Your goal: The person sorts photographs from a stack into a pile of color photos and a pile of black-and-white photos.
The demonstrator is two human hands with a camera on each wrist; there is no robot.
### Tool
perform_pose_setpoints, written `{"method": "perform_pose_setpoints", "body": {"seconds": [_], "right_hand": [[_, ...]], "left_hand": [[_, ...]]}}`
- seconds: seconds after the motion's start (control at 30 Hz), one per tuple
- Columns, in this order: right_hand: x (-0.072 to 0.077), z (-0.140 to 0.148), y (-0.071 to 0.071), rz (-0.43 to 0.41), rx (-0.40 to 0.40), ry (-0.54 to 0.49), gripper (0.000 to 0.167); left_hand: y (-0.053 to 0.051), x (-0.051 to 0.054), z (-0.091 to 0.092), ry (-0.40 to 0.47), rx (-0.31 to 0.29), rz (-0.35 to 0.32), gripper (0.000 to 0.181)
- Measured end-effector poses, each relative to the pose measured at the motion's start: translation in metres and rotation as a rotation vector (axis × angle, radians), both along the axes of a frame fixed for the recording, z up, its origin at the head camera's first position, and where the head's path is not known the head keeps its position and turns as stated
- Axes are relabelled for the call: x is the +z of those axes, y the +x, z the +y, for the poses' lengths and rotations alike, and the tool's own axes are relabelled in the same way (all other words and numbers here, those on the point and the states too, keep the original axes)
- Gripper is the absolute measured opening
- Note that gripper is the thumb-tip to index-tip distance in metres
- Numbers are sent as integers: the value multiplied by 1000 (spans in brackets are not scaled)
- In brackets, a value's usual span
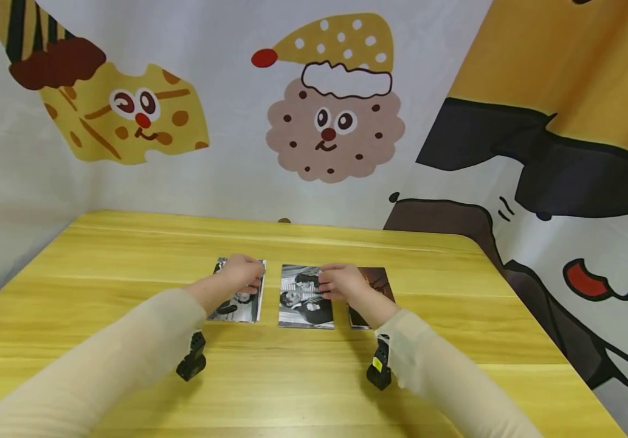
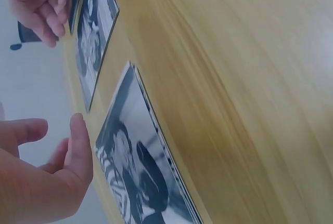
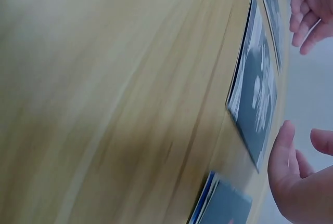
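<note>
Three piles of photo cards lie in a row on the table. My left hand (image 1: 241, 272) is over the left pile (image 1: 241, 309), topped by a black-and-white picture; in the left wrist view its fingers are loosely bent with nothing between them. The middle pile (image 1: 305, 311) also shows a black-and-white picture. My right hand (image 1: 342, 282) hovers between it and the right pile (image 1: 380, 281), whose top is dark with orange tones and partly hidden by the wrist. In the right wrist view, a gap separates the right thumb and fingers, which hold nothing.
The wood-grain table (image 1: 286, 389) stretches around the piles. Behind it hangs a white curtain (image 1: 226, 194) printed with cartoon food figures. A small black device is strapped to each wrist, below the cream sleeves (image 1: 127, 340).
</note>
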State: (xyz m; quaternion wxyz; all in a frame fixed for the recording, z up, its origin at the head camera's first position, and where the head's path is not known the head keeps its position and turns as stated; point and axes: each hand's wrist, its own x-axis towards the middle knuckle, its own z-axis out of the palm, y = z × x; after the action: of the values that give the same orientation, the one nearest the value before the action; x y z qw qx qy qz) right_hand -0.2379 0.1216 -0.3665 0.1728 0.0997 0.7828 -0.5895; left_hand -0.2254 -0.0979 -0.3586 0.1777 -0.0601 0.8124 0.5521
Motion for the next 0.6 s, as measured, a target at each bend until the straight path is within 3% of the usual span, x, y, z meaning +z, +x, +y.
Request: {"method": "perform_pose_setpoints", "body": {"seconds": [0.2,0.6], "right_hand": [[-1,13,0,-5,9,25,41],[1,23,7,-62,40,58,52]], "left_hand": [[0,-1,12,15,-38,-24,44],[2,-7,29,33,-1,-92,42]]}}
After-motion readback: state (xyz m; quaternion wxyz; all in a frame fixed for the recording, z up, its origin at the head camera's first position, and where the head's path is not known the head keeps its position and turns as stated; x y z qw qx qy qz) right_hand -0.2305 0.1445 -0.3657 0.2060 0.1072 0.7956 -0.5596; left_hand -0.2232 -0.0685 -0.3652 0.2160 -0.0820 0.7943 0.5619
